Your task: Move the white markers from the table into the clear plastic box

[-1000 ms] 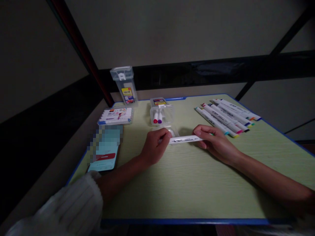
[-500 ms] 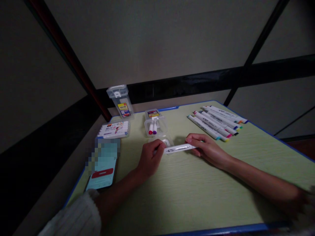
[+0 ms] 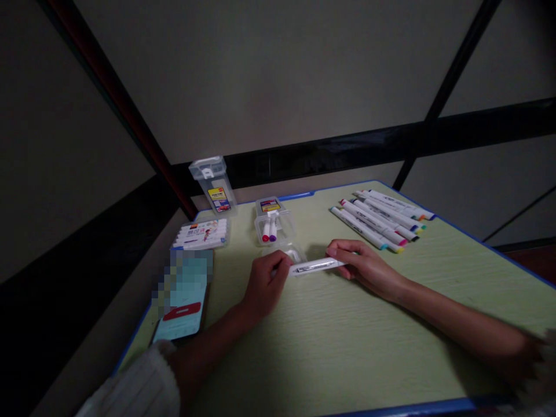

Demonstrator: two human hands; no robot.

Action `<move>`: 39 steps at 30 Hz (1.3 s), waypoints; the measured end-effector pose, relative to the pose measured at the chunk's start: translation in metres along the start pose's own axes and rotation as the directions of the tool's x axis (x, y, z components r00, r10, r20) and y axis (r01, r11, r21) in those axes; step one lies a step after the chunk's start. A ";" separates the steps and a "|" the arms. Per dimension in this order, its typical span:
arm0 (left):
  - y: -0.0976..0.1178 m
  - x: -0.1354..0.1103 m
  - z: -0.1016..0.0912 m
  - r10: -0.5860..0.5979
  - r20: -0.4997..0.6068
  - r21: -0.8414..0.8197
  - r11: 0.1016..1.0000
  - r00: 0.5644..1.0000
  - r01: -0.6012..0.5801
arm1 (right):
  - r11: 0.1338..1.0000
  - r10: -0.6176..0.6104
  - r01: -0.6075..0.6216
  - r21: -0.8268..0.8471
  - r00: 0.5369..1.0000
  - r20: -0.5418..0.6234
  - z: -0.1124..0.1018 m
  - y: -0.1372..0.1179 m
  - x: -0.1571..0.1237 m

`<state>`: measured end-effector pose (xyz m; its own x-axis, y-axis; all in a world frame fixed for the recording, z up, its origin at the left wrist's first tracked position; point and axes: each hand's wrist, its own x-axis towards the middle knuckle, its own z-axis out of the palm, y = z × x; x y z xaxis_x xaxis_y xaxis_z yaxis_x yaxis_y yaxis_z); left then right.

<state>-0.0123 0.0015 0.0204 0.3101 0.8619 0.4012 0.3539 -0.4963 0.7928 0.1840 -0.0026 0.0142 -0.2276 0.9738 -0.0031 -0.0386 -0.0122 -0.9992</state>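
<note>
A white marker [image 3: 315, 266] lies almost level between my two hands, above the table. My left hand [image 3: 268, 281] is closed around its left end, and my right hand [image 3: 362, 266] pinches its right end; both tips are mostly covered by fingers. Just behind the marker rests the lid of an open clear plastic box [image 3: 284, 225], which stands farther back. Inside that box are a marker with a red end [image 3: 266, 230] and one with a purple end [image 3: 273, 230].
Several white markers [image 3: 376, 223] with coloured ends lie side by side at the back right. At the left are a phone [image 3: 182, 298], a flat case of markers [image 3: 202, 233] and a tall clear box [image 3: 216, 185]. A wall stands behind the blue-edged table [image 3: 304, 359].
Both hands keep their hold on the marker, nearly unmoved. The whole view has shifted slightly, so the things on the table appear a little lower.
</note>
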 end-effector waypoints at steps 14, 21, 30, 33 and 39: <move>0.000 0.000 0.000 0.017 0.002 0.019 1.000 1.000 -0.017 | 1.000 0.008 -0.008 -0.017 1.000 0.003 0.001 -0.001 -0.001; 0.000 0.000 0.000 0.013 0.002 0.045 0.999 1.000 -0.013 | 0.998 -0.004 0.005 -0.064 1.000 0.010 -0.001 -0.001 -0.002; 0.001 0.001 0.000 -0.032 -0.022 0.025 0.999 0.999 0.033 | 0.998 -0.001 0.000 -0.060 1.000 -0.014 0.000 -0.002 -0.004; 0.000 0.001 0.001 -0.062 -0.037 -0.022 0.998 0.997 0.061 | 0.999 -0.026 0.024 -0.040 0.999 -0.032 0.001 -0.001 -0.004; -0.003 0.002 0.001 -0.131 -0.043 -0.129 0.984 0.990 0.124 | 0.993 -0.109 0.105 -0.063 0.991 -0.075 0.001 -0.002 -0.004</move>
<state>-0.0115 0.0045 0.0182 0.2228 0.9230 0.3137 0.2729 -0.3679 0.8889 0.1839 -0.0067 0.0159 -0.1483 0.9835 0.1032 -0.0012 0.1041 -0.9946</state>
